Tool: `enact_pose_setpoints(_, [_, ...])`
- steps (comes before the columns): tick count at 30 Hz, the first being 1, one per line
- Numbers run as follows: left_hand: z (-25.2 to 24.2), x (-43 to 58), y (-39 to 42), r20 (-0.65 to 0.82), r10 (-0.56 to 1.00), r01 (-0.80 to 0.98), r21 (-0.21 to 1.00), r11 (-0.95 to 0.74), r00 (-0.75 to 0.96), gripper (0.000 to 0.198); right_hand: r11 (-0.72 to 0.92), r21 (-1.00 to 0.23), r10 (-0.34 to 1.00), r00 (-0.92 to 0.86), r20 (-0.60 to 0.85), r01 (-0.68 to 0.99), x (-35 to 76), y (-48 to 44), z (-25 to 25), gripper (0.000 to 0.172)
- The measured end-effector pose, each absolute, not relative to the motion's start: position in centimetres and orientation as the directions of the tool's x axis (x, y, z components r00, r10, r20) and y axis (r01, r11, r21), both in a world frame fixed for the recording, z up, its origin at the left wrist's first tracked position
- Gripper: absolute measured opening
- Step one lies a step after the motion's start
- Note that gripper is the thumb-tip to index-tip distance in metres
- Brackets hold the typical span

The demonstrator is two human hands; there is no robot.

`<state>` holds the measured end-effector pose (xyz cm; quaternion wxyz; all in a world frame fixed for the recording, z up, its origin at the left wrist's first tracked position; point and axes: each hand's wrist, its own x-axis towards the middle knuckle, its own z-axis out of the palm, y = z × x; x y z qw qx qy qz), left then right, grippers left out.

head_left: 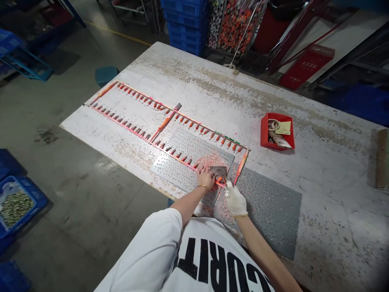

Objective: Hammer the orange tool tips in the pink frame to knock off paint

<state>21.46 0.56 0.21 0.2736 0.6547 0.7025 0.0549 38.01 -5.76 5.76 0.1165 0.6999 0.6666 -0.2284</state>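
A long rectangular frame (164, 125) with pink and orange bars lies on the table, small orange and brown pieces lined along both long sides. My bare left hand (206, 178) is closed on its near bar, close to the right end. In a white glove, my right hand (235, 199) grips a scraper with a wide dark blade (219, 171), held beside my left fingers at the near bar. Pink and white flakes (209, 159) are scattered around the blade on a grey textured plate (182, 152). A second grey plate (270, 207) lies under my right forearm.
A red bin (277, 146) with a tape roll and papers stands on the worn white table (328, 162) at the right. Blue crates (185, 26) are stacked behind the table. A teal stool (106, 75) stands beyond its left edge, and blue tubs (39, 194) sit on the floor.
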Motion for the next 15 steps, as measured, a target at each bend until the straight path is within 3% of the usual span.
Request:
enact_pose_setpoints(11, [-0.3, 21.4, 0.3, -0.295, 0.955, 0.886, 0.446, 0.127, 0.011, 0.021, -0.093, -0.131, 0.924, 0.037, -0.381, 0.987, 38.5, -5.5, 7.1, 0.049])
enact_pose_setpoints(15, [-0.3, 21.3, 0.3, -0.290, 0.957, 0.887, 0.445, 0.122, 0.014, 0.022, -0.074, -0.131, 0.896, 0.008, -0.445, 0.989, 38.0, -5.9, 6.9, 0.045])
